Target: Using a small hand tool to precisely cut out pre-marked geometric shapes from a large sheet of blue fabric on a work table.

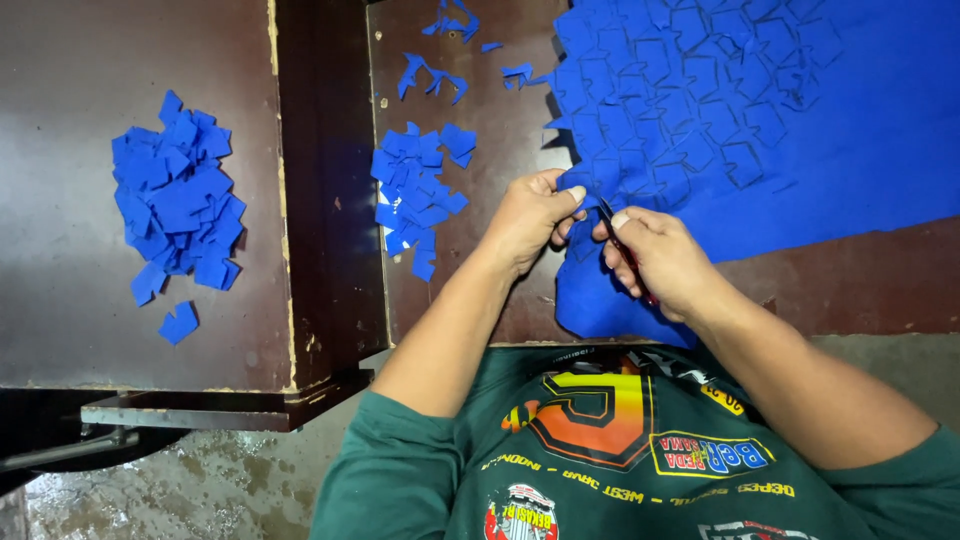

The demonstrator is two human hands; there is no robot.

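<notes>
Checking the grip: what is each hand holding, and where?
The left hand pinches the cut edge of the blue sheet. The right hand grips scissors by their handles, mostly hidden.

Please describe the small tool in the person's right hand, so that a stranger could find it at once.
Start at the large blue sheet covering the table's right side and follow its near cut edge down to the two hands. The right hand grips slim scissors with red handles. They are the only red, hard thing among soft blue pieces.
</notes>
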